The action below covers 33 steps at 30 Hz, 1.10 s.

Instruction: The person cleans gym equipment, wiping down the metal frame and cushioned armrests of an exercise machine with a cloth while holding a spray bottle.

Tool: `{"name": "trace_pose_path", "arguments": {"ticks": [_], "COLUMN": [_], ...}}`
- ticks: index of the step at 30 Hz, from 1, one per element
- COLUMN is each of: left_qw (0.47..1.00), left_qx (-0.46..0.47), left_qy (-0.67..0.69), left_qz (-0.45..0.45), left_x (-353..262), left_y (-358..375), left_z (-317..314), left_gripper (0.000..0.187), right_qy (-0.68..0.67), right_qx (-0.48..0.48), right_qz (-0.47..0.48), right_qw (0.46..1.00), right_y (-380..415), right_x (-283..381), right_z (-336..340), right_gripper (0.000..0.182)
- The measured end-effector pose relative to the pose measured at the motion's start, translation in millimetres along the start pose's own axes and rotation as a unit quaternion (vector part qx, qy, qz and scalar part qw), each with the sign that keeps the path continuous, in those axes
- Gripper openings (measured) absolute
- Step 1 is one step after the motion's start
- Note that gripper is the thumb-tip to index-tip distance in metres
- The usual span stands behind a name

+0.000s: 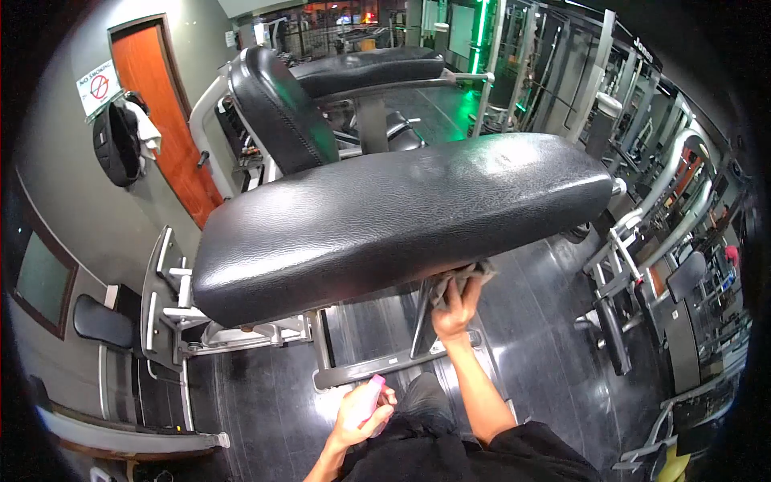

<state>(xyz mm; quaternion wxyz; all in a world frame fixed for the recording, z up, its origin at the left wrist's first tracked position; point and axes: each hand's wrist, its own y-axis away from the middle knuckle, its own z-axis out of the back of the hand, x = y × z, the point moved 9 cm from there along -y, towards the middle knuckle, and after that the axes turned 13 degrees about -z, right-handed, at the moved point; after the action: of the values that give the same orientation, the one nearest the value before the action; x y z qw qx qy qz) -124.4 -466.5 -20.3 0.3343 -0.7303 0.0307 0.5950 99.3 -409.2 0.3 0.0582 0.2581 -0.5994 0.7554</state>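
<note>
A white sign (pixel 98 85) hangs on the grey wall (pixel 72 193) beside the orange door (pixel 165 120). It shows a red circle with a slash, and above it a line that seems to read "NO SMOKING". Letters on a far machine frame (pixel 642 46) are too blurred to read.

An orange door (pixel 165 112) is seen at the left, with a black bag (pixel 115 145) hung beside it. A no-smoking sign (pixel 98 84) is stuck above. Green lights (pixel 482 32) are seen far back.
</note>
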Motion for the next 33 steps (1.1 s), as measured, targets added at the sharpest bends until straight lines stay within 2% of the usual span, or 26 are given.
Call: {"name": "trace_pose_path", "arguments": {"ticks": [3,6,8,9,10,12,13,15,17,18,19,20,22,24,25,26,28,30,32,33], "left_qw": [0.999,0.999,0.997,0.997,0.998,0.999,0.998,0.997,0.997,0.997,0.997,0.998,0.998,0.999,0.999,0.999,0.998,0.997,0.997,0.996], "left_qx": [-0.002,-0.013,-0.023,-0.021,-0.014,-0.006,-0.004,0.0,0.009,0.01,0.01,0.009,0.002,-0.007,-0.015,-0.016,-0.04,-0.05,-0.056,-0.058], "left_qy": [-0.009,0.03,0.063,0.065,0.054,0.043,0.057,0.07,0.08,0.079,0.071,0.062,0.066,0.041,0.032,0.032,0.047,0.051,0.058,0.067], "left_qz": [-0.033,0.01,0.031,0.032,0.019,0.009,0.012,0.015,0.017,0.02,0.009,-0.001,-0.006,-0.011,-0.016,-0.016,-0.02,-0.003,0.013,0.025], "left_x": [-5.0,2.0,5.9,7.9,8.5,6.5,4.5,3.6,3.8,3.0,-0.2,-3.5,-6.8,-7.8,-8.9,-8.2,-5.4,1.8,6.0,7.3], "left_y": [-3.1,0.1,-0.9,-1.8,-2.9,-4.5,-6.4,-9.3,-10.2,-10.9,-12.7,-14.7,-16.4,-14.1,-13.2,-12.2,-8.0,-2.5,-1.6,-1.6], "left_z": [-0.1,-0.2,-2.1,-3.1,-3.9,-5.4,-6.7,-7.9,-8.8,-9.0,-8.8,-8.6,-8.4,-4.5,-3.0,-2.2,2.2,4.3,4.0,2.8], "left_gripper": [0.022,0.022,0.021,0.021,0.021,0.022,0.022,0.022,0.022,0.022,0.021,0.021,0.019,0.019,0.019,0.019,0.02,0.02,0.02,0.021], "right_qy": [0.049,0.025,-0.045,-0.056,-0.054,-0.064,-0.094,-0.027,-0.156,-0.149,-0.146,-0.141,-0.023,0.025,-0.006,-0.007,0.013,0.032,0.038,-0.015], "right_qx": [0.06,0.169,0.24,0.223,0.223,0.256,0.18,0.056,-0.013,-0.002,-0.022,0.001,0.032,0.031,0.015,0.016,0.081,0.199,0.221,0.222], "right_qz": [-0.053,-0.176,-0.291,-0.314,-0.314,-0.582,-0.556,-0.437,-0.292,-0.168,-0.095,-0.073,-0.053,0.002,0.018,0.018,-0.076,-0.185,-0.203,-0.311], "right_qw": [0.996,0.969,0.925,0.921,0.921,0.769,0.806,0.898,0.943,0.975,0.984,0.987,0.998,0.999,1.0,1.0,0.994,0.962,0.953,0.924], "right_y": [45.9,104.2,134.7,137.4,137.4,174.7,151.3,93.1,36.9,3.7,-11.3,-12.9,-21.8,0.6,11.5,24.7,56.7,110.5,150.4,176.1], "right_x": [-27.3,-48.9,-63.6,-64.6,-64.4,-100.7,-91.4,-62.3,-32.4,-4.5,9.2,4.4,12.4,4.0,-0.3,-5.4,-27.0,-60.0,-70.7,-95.3], "right_z": [-7.2,1.3,10.2,21.5,28.3,36.1,42.1,57.8,57.2,58.4,57.1,43.7,12.5,-5.8,-5.2,-5.6,-9.4,-16.1,-1.1,4.4], "right_gripper": [0.035,0.054,0.059,0.046,0.046,0.036,0.034,0.03,0.034,0.038,0.038,0.043,0.045,0.043,0.042,0.042,0.043,0.049,0.052,0.051]}}
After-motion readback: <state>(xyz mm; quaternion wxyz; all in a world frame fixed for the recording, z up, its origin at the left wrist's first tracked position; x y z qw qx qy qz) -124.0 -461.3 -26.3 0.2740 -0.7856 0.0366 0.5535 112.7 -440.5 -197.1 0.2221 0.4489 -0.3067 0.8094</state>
